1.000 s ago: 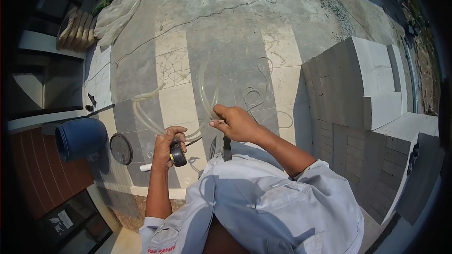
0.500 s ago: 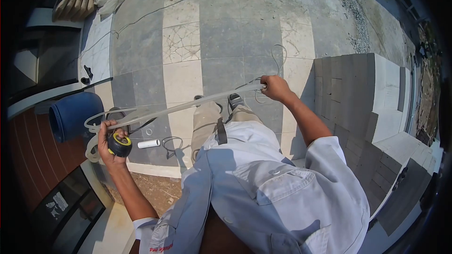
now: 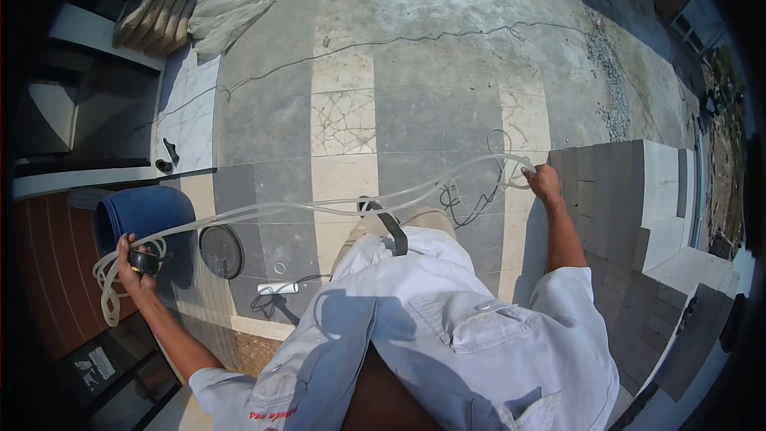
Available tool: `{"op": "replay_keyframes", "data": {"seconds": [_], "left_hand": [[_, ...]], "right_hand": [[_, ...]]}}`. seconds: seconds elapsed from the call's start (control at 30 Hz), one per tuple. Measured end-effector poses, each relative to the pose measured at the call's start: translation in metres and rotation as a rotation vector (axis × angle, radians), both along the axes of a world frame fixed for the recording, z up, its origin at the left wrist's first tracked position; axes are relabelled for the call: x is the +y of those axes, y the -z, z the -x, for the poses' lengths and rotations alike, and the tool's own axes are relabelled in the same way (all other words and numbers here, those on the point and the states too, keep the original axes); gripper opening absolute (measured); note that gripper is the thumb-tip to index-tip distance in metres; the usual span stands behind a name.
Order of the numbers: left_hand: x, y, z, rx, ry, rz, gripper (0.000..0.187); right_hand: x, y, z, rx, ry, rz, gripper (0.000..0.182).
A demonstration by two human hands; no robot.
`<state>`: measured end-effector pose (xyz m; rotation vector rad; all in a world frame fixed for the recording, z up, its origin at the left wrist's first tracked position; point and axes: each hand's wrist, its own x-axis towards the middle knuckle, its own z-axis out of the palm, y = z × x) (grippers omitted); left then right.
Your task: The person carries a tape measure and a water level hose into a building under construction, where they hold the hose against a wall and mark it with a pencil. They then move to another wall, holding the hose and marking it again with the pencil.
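- Holding one long clear flexible plastic tube (image 3: 279, 206) btwn L hand (image 3: 136, 275) and R hand (image 3: 546, 183), arms spread wide.
- L fingers: curled round a small black-and-yellow rounded tape measure (image 3: 144, 262), w/ tube strands caught by thumb side; can't tell exactly which fingertips press on tube.
- R fingers: pinching tube w/ thumb vs. fingertips, w/ small bend of it just below & inboard.
- Done so far, by the look of it: drawn out in two strands, approx. side by side, w/ slight sag & curve from L fingers across to R fingers.
- Left, as judged: loops bunched & hanging below and outboard of L fingers, not straightened; can't tell where either tube end lies.
- Near L fingers: see big blue plastic drum (image 3: 171, 211) on its side, just above/inboard; round dark lid (image 3: 221, 252) further inboard; short white plastic pipe (image 3: 278, 288) beyond that, on tiles.
- Near R fingers: see stacked grey rectangular blocks (image 3: 590, 191), just outboard.
- Vs. prev. frame: reaching wider, w/ R fingers now close to blocks and L fingers further out, in front of drum; showing longer tube span, less straight, more curved near R fingers.
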<state>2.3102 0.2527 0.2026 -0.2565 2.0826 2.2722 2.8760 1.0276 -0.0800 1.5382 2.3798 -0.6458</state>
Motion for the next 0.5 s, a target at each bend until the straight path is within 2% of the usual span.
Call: {"op": "replay_keyframes", "data": {"seconds": [0.1,0.17,0.23,0.3,0.37,0.43,0.5], "left_hand": [[0.065,0.012,-0.018,-0.001,0.181,-0.003,0.022],[0.099,0.028,-0.03,-0.119,0.305,-0.027,0.021],[0.142,0.038,-0.055,-0.212,0.391,-0.007,0.02],[0.176,0.061,-0.076,-0.309,0.491,0.012,0.02],[0.21,0.081,-0.099,-0.424,0.584,0.017,0.024],[0.244,0.095,-0.118,-0.465,0.696,-0.081,0.035],[0.277,0.103,-0.131,-0.528,0.749,-0.208,0.047]], "right_hand": [[-0.044,-0.012,0.069,0.185,0.096,0.413,0.044],[-0.092,-0.068,0.126,0.176,0.024,0.585,0.039],[-0.134,-0.087,0.167,0.358,-0.065,0.759,0.034],[-0.173,-0.104,0.213,0.53,-0.052,0.857,0.032],[-0.212,-0.101,0.257,0.762,-0.194,0.828,0.031],[-0.244,-0.138,0.3,0.693,-0.373,0.831,0.034],[-0.261,-0.191,0.327,0.557,-0.94,0.406,0.033]]}}
